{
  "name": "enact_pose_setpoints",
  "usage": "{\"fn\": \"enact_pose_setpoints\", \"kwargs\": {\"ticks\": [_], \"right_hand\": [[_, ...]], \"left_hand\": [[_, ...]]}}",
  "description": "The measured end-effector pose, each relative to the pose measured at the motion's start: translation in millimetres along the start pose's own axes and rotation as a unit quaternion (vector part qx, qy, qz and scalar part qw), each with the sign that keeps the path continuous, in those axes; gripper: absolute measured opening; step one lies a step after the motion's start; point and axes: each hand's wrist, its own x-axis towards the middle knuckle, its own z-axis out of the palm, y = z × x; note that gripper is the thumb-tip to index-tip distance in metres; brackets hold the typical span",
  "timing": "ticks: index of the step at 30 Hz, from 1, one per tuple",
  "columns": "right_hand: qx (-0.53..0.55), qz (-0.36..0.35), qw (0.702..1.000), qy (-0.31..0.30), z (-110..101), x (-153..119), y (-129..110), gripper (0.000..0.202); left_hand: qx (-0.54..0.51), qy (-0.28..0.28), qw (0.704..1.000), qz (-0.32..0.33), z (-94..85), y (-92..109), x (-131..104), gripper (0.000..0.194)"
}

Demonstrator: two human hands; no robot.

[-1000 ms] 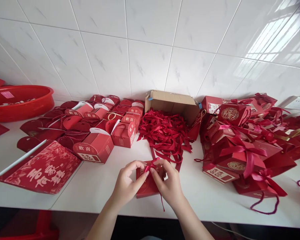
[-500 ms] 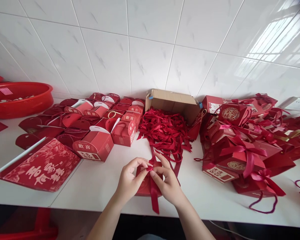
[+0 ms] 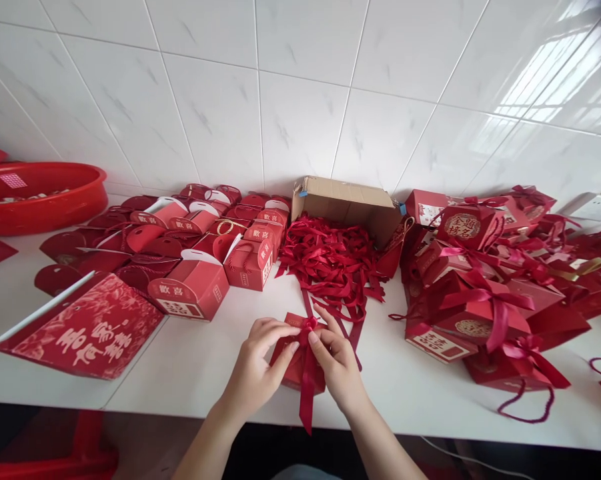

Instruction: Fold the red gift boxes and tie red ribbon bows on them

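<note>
A small red gift box point(image 3: 291, 373) lies on the table in front of me, a red ribbon point(image 3: 307, 393) across its top. The ribbon is gathered into a knot at the middle, and one tail hangs over the near edge. My left hand point(image 3: 260, 357) bends in from the left, its thumb and index fingertips closed on the ribbon beside the knot. From the right, my right hand point(image 3: 339, 360) pinches the ribbon at the knot, thumb on top. Its fingers partly hide the box's right side.
Beyond the box, a pile of red ribbons point(image 3: 330, 260) spills from a cardboard box point(image 3: 347, 190). Rows of red boxes point(image 3: 193, 283) and a printed red bag point(image 3: 87, 330) lie left. Bow-tied boxes point(image 3: 480, 307) are heaped right. A red basin point(image 3: 45, 200) stands far left.
My left fingers have shifted slightly left of the knot, and my right hand has turned a little. The knot and more of the box top now show. The ribbon tail hangs slightly lower.
</note>
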Motion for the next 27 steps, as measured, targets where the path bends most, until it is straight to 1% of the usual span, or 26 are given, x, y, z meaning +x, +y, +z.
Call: {"fn": "enact_pose_setpoints", "kwargs": {"ticks": [3, 6, 9, 11, 14, 18, 21, 24, 27], "right_hand": [[-0.005, -0.008, 1.000, 0.003, -0.5, -0.6, -0.2, 0.047], [-0.006, -0.019, 1.000, -0.015, -1.8, -2.0, -0.7, 0.045], [-0.013, -0.033, 0.999, -0.033, -3.4, -4.1, -0.3, 0.043], [-0.023, -0.038, 0.999, -0.030, -3.9, -5.7, 0.9, 0.043], [-0.033, -0.030, 0.999, -0.012, -3.5, -8.1, 3.3, 0.044], [-0.045, -0.021, 0.999, -0.003, -3.8, -12.0, 5.2, 0.042], [-0.060, -0.020, 0.998, -0.017, -8.3, -15.7, 4.2, 0.041], [-0.074, -0.036, 0.996, -0.031, -17.5, -17.2, 2.9, 0.031], [-0.090, -0.061, 0.994, -0.015, -27.8, -12.8, 4.3, 0.019]], "left_hand": [[0.008, -0.009, 1.000, 0.005, 0.4, 0.7, 3.4, 0.015], [0.022, -0.018, 1.000, 0.011, -0.2, 1.7, 8.2, 0.013], [0.030, -0.016, 0.999, 0.017, 1.3, 2.3, 12.5, 0.014], [0.022, -0.013, 1.000, 0.015, 1.8, 2.8, 13.7, 0.014], [0.004, -0.013, 1.000, 0.010, -1.2, 4.7, 11.2, 0.011], [0.005, -0.036, 0.999, 0.037, -5.8, 5.9, 2.7, 0.012], [-0.008, -0.017, 0.999, 0.039, -4.0, 2.5, -0.9, 0.013], [-0.026, -0.008, 0.999, 0.023, -2.6, -1.3, -0.1, 0.012], [-0.032, -0.032, 0.999, 0.000, -6.0, -1.5, 3.3, 0.013]]}}
